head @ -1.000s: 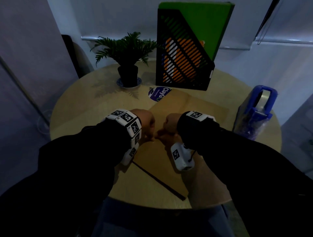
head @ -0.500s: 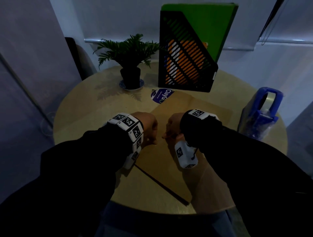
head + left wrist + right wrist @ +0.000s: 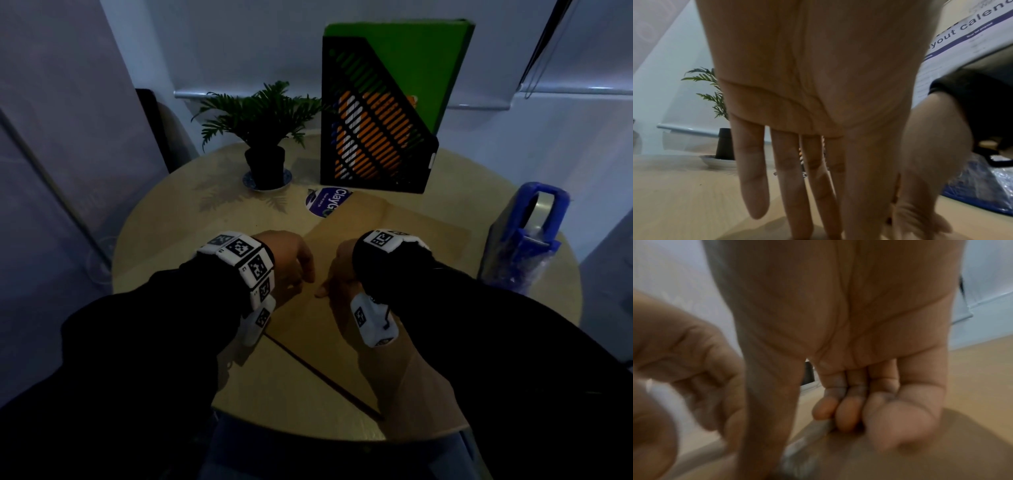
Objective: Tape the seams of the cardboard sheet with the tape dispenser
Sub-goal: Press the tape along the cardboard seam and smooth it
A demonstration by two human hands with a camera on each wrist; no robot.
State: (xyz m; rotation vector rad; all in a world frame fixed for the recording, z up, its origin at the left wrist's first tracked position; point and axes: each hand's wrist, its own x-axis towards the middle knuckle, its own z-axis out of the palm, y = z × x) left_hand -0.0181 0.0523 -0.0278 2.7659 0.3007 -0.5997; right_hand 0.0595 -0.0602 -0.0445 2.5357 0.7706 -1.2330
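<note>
A brown cardboard sheet (image 3: 394, 233) lies flat in the middle of the round table (image 3: 191, 233). Both hands are at its left edge, a small gap between them. My left hand (image 3: 294, 270) points its straight fingers (image 3: 756, 186) down, tips on the surface. My right hand (image 3: 337, 274) has curled fingers (image 3: 846, 415) pressing on the cardboard (image 3: 931, 459) beside a pale strip along its edge. The blue tape dispenser (image 3: 534, 233) stands untouched in a clear wrapper at the table's right rim.
A potted plant (image 3: 263, 137) and a black mesh file holder (image 3: 376, 137) with a green folder stand at the back. A round purple sticker (image 3: 329, 202) lies by the cardboard's far corner. The near table edge is just under my forearms.
The two hands, almost touching a second ago, have drawn slightly apart. The cardboard and the dispenser have stayed put.
</note>
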